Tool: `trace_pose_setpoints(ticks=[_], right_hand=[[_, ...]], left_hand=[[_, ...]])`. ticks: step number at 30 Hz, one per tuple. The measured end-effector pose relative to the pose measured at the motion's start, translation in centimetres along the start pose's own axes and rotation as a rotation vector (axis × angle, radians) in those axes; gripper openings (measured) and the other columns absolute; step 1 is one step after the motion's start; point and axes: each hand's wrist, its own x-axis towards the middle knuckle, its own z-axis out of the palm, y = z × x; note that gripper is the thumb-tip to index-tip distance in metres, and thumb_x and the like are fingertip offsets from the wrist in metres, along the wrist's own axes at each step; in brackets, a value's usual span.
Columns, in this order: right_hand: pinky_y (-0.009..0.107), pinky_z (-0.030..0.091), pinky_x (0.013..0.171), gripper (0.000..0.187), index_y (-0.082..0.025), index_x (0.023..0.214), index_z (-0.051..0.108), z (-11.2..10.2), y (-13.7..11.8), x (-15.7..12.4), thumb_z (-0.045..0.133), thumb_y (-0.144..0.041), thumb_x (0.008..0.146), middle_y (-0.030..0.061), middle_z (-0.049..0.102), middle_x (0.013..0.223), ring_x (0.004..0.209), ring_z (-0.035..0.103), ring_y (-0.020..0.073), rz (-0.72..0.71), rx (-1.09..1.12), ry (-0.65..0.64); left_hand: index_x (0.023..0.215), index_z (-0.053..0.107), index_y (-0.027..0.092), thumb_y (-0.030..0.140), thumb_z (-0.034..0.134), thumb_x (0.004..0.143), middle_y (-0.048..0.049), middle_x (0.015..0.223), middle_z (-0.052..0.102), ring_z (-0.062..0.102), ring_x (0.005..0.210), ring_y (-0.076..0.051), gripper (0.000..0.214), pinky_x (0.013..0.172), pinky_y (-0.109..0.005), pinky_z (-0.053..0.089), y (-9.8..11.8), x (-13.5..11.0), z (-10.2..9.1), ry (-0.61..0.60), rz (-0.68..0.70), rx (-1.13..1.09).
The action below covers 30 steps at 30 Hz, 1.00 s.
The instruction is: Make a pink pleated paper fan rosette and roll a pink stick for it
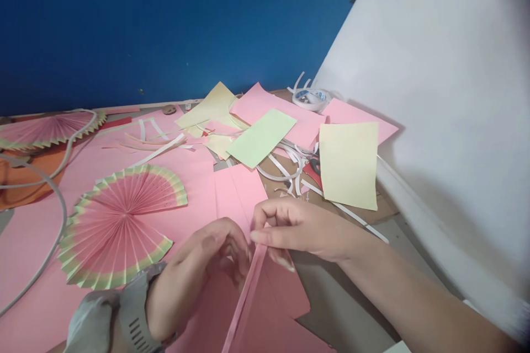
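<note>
A narrow folded strip of pink paper point(247, 299) runs from the lower edge of the view up to my right hand point(296, 229). The thumb and fingers of that hand pinch its upper end. Close along the strip's left side is my left hand point(215, 248), its fingers loosely curved and its thumb away from the strip. Whether its fingertips touch the paper I cannot tell. Pink sheets point(232, 190) lie beneath both hands. Left of them rests a pleated paper fan point(128, 212), pink with a green and yellow rim, opened into a near-full circle with a gap.
A second pleated fan point(49, 128) lies at far left beside a white cord point(62, 204). Toward the back are a green sheet point(263, 138), a yellow sheet point(350, 162), white strips point(161, 150), scissors point(315, 165) and tape rolls point(310, 98). A blue wall point(165, 22) stands behind.
</note>
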Motion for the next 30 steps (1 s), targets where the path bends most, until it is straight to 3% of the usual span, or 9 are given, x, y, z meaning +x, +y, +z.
trace_pose_setpoints(ticks=[4, 7, 11, 16, 20, 24, 30], right_hand=[[0.017, 0.042, 0.05, 0.021, -0.015, 0.074, 0.052, 0.1, 0.1, 0.0, 0.065, -0.029, 0.082, -0.0052, 0.056, 0.058, 0.046, 0.051, 0.0048, -0.002, -0.056, 0.022], [0.022, 0.046, 0.058, 0.018, -0.014, 0.085, 0.054, 0.5, 0.2, 0.2, 0.055, -0.032, 0.089, -0.0028, 0.057, 0.063, 0.054, 0.054, 0.0074, -0.073, -0.007, 0.059], [0.028, 0.048, 0.067, 0.019, -0.016, 0.108, 0.051, 0.7, 0.5, 0.5, 0.052, -0.026, 0.091, -0.0011, 0.056, 0.077, 0.064, 0.057, 0.0092, -0.202, 0.033, 0.047], [0.027, 0.046, 0.066, 0.011, -0.014, 0.09, 0.054, 0.7, 1.3, 1.0, 0.05, -0.024, 0.092, 0.0029, 0.057, 0.083, 0.069, 0.056, 0.0103, -0.263, 0.0, 0.026], [0.028, 0.046, 0.066, 0.01, -0.017, 0.1, 0.049, 1.1, 1.5, 1.2, 0.049, -0.024, 0.092, -0.0014, 0.053, 0.077, 0.065, 0.056, 0.0102, -0.268, 0.009, 0.098], [0.026, 0.042, 0.062, 0.009, -0.019, 0.085, 0.046, 1.5, 0.8, 0.8, 0.045, -0.023, 0.092, -0.003, 0.051, 0.07, 0.063, 0.053, 0.0111, -0.166, -0.183, 0.165], [0.021, 0.033, 0.055, 0.019, -0.019, 0.073, 0.04, 1.8, -0.5, 0.2, 0.04, -0.018, 0.091, -0.0049, 0.044, 0.063, 0.06, 0.041, 0.0094, -0.013, -0.375, 0.121]], left_hand=[[0.071, 0.059, 0.015, 0.04, 0.047, 0.089, -0.0006, 0.057, 0.06, 0.055, 0.056, -0.013, 0.033, 0.059, -0.024, 0.043, 0.3, 0.2, 0.3, -0.038, -0.059, 0.265], [0.078, 0.059, 0.016, 0.039, 0.047, 0.089, 0.0004, 0.063, 0.061, 0.058, 0.053, -0.011, 0.028, 0.055, -0.023, 0.046, 0.6, 0.4, 0.5, -0.047, -0.053, 0.201], [0.073, 0.057, 0.016, 0.037, 0.048, 0.089, 0.0022, 0.066, 0.06, 0.057, 0.049, -0.008, 0.028, 0.052, -0.02, 0.047, 0.5, 0.3, 0.4, 0.033, -0.046, 0.079], [0.073, 0.057, 0.017, 0.036, 0.041, 0.093, 0.0036, 0.058, 0.058, 0.056, 0.047, -0.008, 0.031, 0.052, -0.019, 0.046, 0.2, 0.0, 0.2, 0.047, -0.05, 0.108], [0.075, 0.057, 0.019, 0.032, 0.041, 0.094, 0.0038, 0.058, 0.058, 0.056, 0.053, -0.009, 0.028, 0.059, -0.019, 0.046, 0.2, -0.1, 0.0, 0.088, 0.087, 0.298], [0.071, 0.056, 0.02, 0.026, 0.043, 0.093, 0.0043, 0.064, 0.057, 0.054, 0.061, -0.008, 0.026, 0.061, -0.016, 0.042, 0.1, -0.2, -0.1, 0.184, 0.249, 0.534], [0.077, 0.052, 0.019, 0.031, 0.041, 0.093, 0.0045, 0.066, 0.049, 0.046, 0.059, -0.01, 0.022, 0.056, -0.018, 0.038, -0.3, -0.4, -0.2, 0.204, 0.186, 0.562]])
